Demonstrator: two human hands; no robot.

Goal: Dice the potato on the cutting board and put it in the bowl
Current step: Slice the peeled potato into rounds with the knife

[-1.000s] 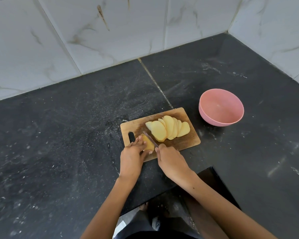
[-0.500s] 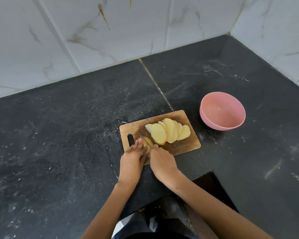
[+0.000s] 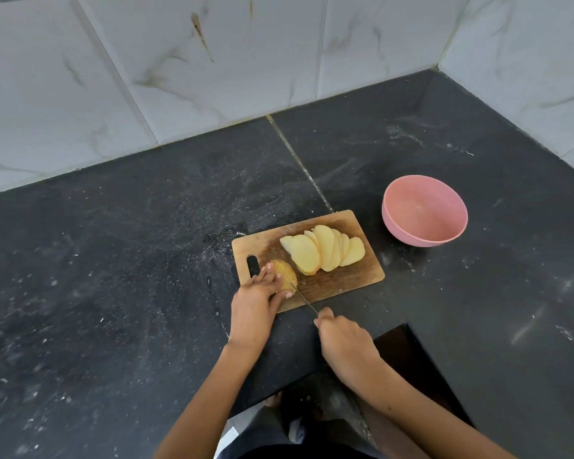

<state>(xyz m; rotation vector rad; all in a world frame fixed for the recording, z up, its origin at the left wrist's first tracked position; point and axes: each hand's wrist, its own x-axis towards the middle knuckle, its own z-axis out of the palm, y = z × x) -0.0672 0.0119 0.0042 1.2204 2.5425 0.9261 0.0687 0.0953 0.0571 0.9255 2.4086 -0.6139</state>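
The left hand (image 3: pixel 256 301) grips the pale yellow potato end piece (image 3: pixel 286 274) on the rectangular wooden cutting board (image 3: pixel 345 279). The right hand (image 3: pixel 343 342) grips the thin-bladed knife (image 3: pixel 300 294), which is cutting into that piece. Cut slices (image 3: pixel 323 252) lie fanned mid-board. The round pink bowl (image 3: pixel 424 210) stands nearby on the black table (image 3: pixel 113 293).

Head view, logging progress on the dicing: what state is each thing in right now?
Potato slices: cut, fanned overlapping on the board, not diced.
Potato end piece: uncut, held by the left hand.
Knife: blade across the end piece, gripped by the right hand.
Cutting board: flat on the counter.
Bowl: upright, empty.
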